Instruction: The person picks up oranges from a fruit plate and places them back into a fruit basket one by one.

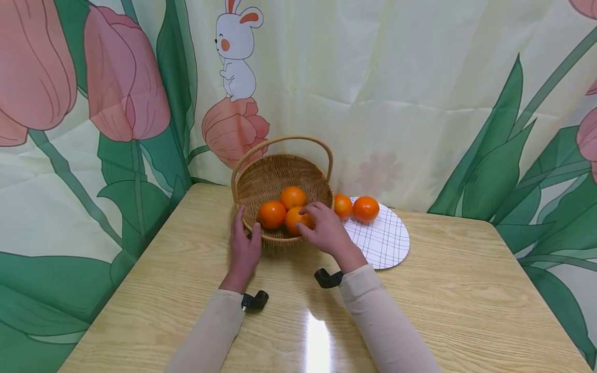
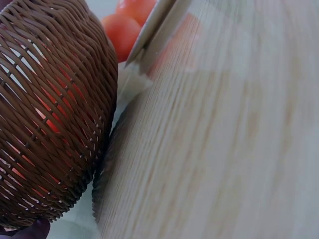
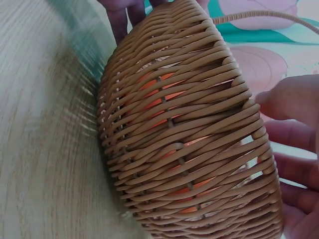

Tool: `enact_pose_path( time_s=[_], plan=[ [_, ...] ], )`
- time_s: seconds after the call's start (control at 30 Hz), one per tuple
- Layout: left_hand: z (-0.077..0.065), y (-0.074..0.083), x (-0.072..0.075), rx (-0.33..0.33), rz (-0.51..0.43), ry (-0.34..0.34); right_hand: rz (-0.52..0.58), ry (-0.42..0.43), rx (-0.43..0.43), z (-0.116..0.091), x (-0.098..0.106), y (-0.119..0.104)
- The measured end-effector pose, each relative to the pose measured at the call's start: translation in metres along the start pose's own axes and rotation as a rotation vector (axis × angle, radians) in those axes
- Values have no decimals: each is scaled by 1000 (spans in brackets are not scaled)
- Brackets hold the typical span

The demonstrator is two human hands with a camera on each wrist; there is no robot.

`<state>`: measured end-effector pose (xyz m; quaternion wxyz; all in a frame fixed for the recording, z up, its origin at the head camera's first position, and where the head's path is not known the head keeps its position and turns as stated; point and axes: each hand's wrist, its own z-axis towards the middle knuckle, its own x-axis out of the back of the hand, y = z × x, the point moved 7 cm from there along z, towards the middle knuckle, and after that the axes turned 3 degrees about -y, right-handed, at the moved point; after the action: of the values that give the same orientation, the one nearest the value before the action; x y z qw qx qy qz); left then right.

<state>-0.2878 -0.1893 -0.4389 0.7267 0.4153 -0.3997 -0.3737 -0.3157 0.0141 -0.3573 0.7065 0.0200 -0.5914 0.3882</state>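
Observation:
A brown wicker basket [image 1: 282,171] with an arched handle stands tilted on the table, its mouth facing me. Three round orange fruits, which look like oranges, lie inside: one at left [image 1: 272,214], one behind [image 1: 293,197], and a front-right orange [image 1: 295,220] partly covered by a hand. My left hand [image 1: 245,248] holds the basket's front left side, fingers outside and thumb by the rim. Over the right rim reaches my right hand [image 1: 326,228], its fingers spread loosely above the front-right orange. In the right wrist view the rim hides its fingertips [image 3: 294,149].
Right of the basket lies a rounded white board [image 1: 384,241] with dark grid lines. Two more orange fruits are there: one on the board [image 1: 366,209] and one beside the basket [image 1: 343,206]. A printed curtain [image 1: 396,103] hangs behind the wooden table [image 1: 457,290].

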Motion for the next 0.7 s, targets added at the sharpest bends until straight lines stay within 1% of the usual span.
enact_pose_path(
  time_s=[0.3,0.7],
  plan=[
    [1,-2,1,-7,-2,20,28,89,71,-4,4,1],
    [0,-1,0,-2,-10,10,55,179,98,-10,13,13]
  ],
)
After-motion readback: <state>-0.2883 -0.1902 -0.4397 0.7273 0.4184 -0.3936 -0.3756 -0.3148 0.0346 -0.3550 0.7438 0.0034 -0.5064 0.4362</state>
